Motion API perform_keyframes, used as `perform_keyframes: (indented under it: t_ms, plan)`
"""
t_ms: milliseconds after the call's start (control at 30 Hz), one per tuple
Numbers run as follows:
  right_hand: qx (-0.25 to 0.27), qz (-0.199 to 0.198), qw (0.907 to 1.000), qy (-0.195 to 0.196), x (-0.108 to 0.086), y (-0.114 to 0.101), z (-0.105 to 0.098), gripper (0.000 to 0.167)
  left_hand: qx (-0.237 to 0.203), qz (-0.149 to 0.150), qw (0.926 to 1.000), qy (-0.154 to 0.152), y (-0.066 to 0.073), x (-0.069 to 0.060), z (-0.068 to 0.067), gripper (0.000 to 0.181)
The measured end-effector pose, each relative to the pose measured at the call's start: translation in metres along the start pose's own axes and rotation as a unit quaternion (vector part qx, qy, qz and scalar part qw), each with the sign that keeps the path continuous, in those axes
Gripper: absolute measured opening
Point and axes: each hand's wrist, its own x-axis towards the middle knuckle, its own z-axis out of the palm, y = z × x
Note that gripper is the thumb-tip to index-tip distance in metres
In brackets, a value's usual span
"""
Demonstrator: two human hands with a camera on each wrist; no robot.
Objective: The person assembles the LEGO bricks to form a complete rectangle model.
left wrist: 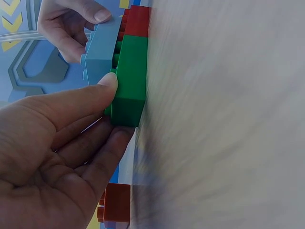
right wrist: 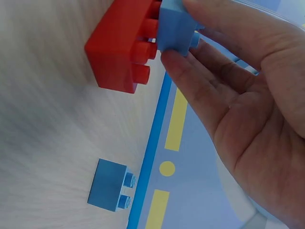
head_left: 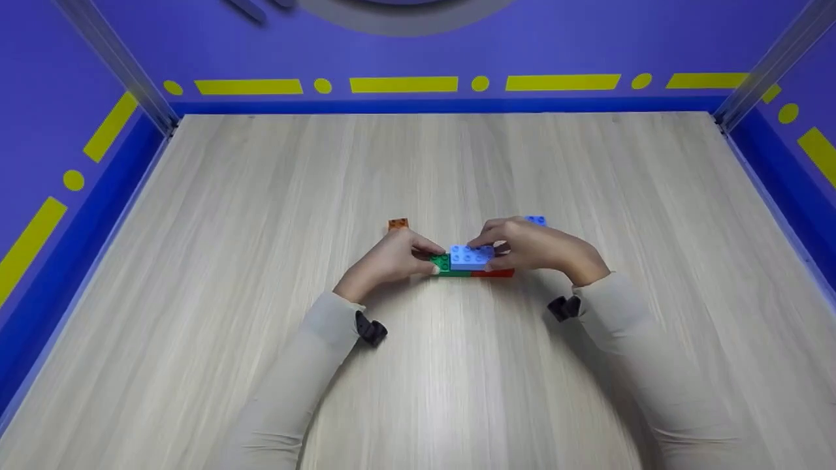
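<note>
A green toy brick [left wrist: 129,81] and a red toy brick [right wrist: 116,45] stand end to end on the table. My left hand [head_left: 392,256] pinches the green brick's left end between thumb and fingers. Over the place where the two meet is a light blue brick [head_left: 471,260], which my right hand [head_left: 528,245] holds between thumb and fingers at its right end. In the left wrist view, green studs show in a narrow gap beneath the light blue brick. Part of the red brick is hidden behind the right hand in the head view.
Beyond the left hand stands a small orange-brown brick [head_left: 398,224]. A small blue brick [right wrist: 107,185] stands behind the right hand. The wooden tabletop [head_left: 418,170] ends at blue walls [head_left: 418,59] at the back and sides.
</note>
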Motion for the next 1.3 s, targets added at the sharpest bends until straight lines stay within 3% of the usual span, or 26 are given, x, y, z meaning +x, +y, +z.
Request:
perform_keyframes:
  t_ms: [400, 1300]
  plan:
    - [-0.023, 0.014, 0.9996, 0.004, 0.0008, -0.0010, -0.0010, 0.036, -0.005, -0.009, 0.9999, -0.004, 0.0016, 0.0010, -0.0021, 0.029]
    - [0.003, 0.024, 0.9997, 0.009, 0.0037, -0.0075, 0.0013, 0.034, 0.000, -0.018, 0.9998, -0.007, 0.0006, 0.0011, -0.0007, 0.030]
